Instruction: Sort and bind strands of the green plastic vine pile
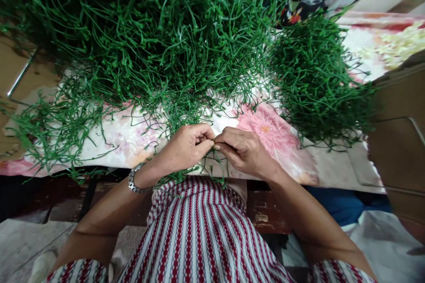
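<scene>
My left hand (192, 146), with a metal watch (133, 178) on its wrist, is closed in a pinch at the table's front edge. Opposite it, my right hand (244, 149) also pinches, and the fingertips of both meet. Between them is a small part of what looks like a thin green artificial stem; most of it is hidden by the fingers. A few green stems (212, 169) hang just below my hands. Right behind the left hand, loose stems (186, 112) spill from a large heap of green plastic stems (159, 40).
A smaller pile of green stems (318, 84) lies at the right, beside a cardboard box (398, 141). More stems (63, 124) are scattered at the left on the flowered cloth (265, 128). Pale yellow pieces (405, 44) lie at the far right. Another cardboard piece (20, 62) is at the left.
</scene>
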`<act>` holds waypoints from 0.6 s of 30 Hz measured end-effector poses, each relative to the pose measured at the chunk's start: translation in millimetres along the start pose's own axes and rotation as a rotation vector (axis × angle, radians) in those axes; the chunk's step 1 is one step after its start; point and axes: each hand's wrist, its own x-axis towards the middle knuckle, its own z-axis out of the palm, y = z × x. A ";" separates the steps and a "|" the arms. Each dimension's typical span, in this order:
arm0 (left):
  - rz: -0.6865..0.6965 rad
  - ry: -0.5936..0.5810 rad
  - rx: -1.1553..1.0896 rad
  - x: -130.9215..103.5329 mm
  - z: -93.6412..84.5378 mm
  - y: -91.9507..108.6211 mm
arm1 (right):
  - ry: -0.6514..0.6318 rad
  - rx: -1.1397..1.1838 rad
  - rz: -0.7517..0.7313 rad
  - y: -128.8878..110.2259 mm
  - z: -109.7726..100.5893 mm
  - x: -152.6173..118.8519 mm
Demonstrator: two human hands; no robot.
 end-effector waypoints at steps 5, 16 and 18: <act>0.032 -0.007 0.133 -2.1 -1.0 1.6 | -0.045 0.001 -0.025 1.8 -3.9 0.8; 0.149 -0.055 0.349 -10.4 8.4 4.6 | -0.293 0.244 0.151 1.2 -10.0 -3.4; 0.176 -0.103 0.367 -12.7 9.7 5.0 | -0.368 0.382 0.189 2.8 -11.1 -6.1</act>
